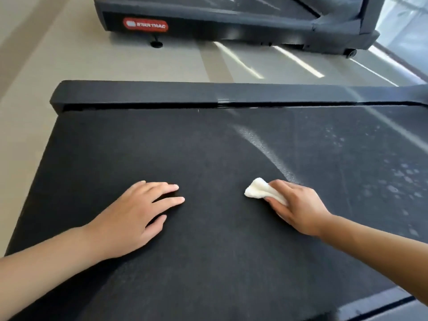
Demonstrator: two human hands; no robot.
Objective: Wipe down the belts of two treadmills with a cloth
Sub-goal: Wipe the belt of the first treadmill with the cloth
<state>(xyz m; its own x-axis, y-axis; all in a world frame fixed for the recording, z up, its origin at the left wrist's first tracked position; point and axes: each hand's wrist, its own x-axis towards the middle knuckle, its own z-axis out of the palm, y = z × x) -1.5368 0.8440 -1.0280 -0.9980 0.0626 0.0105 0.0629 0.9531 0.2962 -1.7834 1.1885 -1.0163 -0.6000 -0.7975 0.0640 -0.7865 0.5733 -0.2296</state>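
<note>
A black treadmill belt (pixel 208 158) fills most of the frame, running from the lower edge up to a dark side rail (pixel 162 92) that crosses the picture just above the middle. The left hand (pixel 136 216), in the lower left of the frame, lies palm down on the belt with its fingers straight and slightly spread, holding nothing. The right hand (pixel 298 209), at the lower right of centre, grips a small white cloth (pixel 259 191); the fingers curl over the bunched fabric, and a rounded wad of it sticks out past the fingertips toward the middle of the frame, resting on the belt. The two hands are well apart, with bare belt between them.

To the right of the cloth, the belt surface looks greyer and carries pale spots and specks, and a curved pale streak (pixel 261 149) runs from the upper middle of the belt down to just beside the right hand. The left part of the belt looks darker and more even.

Beyond the side rail lies a beige floor (pixel 115 63) with bright bands of reflected light. At the top of the frame stands a second treadmill (pixel 231 22), dark grey, bearing a red label (pixel 145 24) on its side at the upper left.
</note>
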